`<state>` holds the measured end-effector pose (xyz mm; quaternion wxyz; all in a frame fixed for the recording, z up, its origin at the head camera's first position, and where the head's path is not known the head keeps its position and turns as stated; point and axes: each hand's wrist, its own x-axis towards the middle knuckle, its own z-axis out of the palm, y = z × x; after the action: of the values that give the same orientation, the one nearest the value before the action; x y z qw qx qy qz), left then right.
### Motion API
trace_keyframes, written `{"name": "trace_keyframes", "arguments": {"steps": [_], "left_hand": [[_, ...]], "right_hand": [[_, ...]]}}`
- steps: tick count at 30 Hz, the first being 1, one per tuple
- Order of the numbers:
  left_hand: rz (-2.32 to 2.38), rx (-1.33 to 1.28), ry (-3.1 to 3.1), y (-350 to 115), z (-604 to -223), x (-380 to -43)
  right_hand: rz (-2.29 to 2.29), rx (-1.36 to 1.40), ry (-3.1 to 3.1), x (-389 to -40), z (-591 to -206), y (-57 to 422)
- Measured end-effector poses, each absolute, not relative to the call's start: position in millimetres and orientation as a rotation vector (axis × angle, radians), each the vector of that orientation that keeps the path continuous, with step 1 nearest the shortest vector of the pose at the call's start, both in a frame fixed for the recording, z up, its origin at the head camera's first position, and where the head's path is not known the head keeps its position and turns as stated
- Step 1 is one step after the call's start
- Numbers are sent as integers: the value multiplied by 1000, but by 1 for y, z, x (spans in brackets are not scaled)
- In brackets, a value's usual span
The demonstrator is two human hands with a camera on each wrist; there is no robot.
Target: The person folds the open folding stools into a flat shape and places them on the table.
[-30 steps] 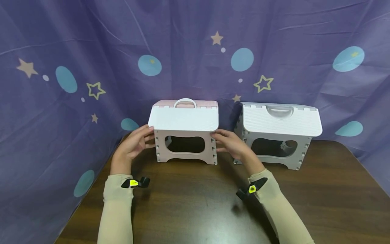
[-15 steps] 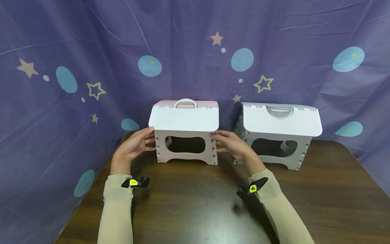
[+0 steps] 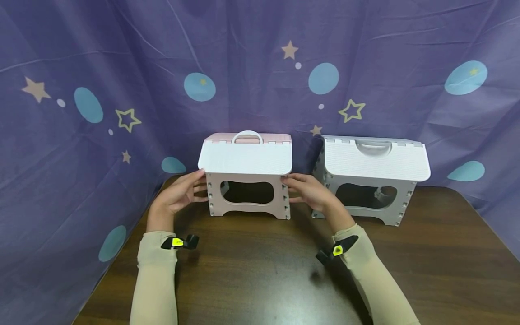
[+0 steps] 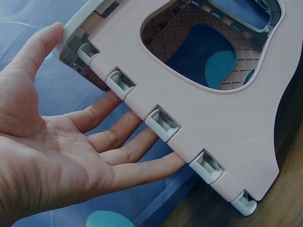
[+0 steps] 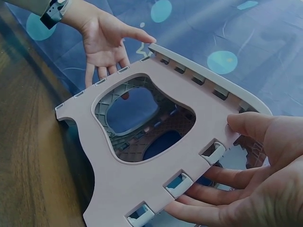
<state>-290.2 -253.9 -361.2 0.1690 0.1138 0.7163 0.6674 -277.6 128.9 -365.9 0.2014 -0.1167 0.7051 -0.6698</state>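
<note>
The pink-and-white folding stool [image 3: 245, 168] stands upright on the far part of the table, a little left of the middle. From where I stand, I see its white top panel [image 3: 243, 155] on the near side, the pink one behind it, and the white carrying handle [image 3: 247, 133] raised between them. Its pale pink front panel [image 3: 246, 208] has a wide rounded hole.

The left hand [image 3: 176, 194] is at the stool's left side. Its thumb touches the edge of the white top, and its fingers [image 4: 142, 172] stretch, fairly straight, to the hinged side edge. The right hand [image 3: 308, 192] is at the right side, its thumb resting on the front panel and its fingers lying along the side edge. So both hands touch the stool without clenching it; how strongly they press, I cannot tell.

To the right, apart from the first, stands a grey-and-white folding stool [image 3: 378, 162], and the right wrist covers a part of it. Both arms wear beige sleeves [image 3: 156, 280]. The table [image 3: 260, 280] is of dark brown wood, and behind it hangs a purple curtain [image 3: 260, 67] with stars.
</note>
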Motion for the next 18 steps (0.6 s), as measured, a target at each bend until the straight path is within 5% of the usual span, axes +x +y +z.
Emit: {"name": "trace_keyframes", "arguments": {"steps": [18], "left_hand": [[1869, 421, 2007, -259, -362, -288]], "right_hand": [[-1820, -372, 1939, -278, -363, 136]]}}
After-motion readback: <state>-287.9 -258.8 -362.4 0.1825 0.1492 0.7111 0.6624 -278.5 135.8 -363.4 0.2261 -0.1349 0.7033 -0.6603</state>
